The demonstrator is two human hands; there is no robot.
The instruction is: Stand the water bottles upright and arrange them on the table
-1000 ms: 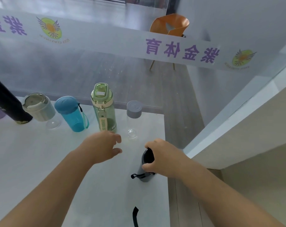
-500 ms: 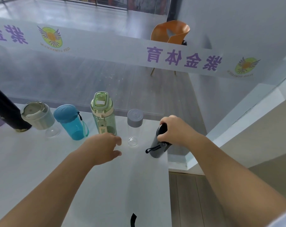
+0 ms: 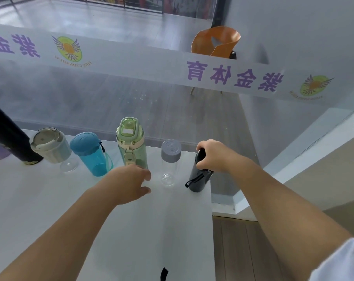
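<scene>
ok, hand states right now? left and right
Left hand: open, fingers loosely curled, holding nothing, by the green bottle.
Right hand: closed around the top of the dark bottle.

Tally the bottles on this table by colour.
Black: 2, tall black flask, dark strapped bottle in right hand
Clear, grey-lidded: 2, wide clear tumbler, slim clear bottle
Blue translucent bottle: 1
Green translucent bottle: 1
Total: 6 clearly seen
</scene>
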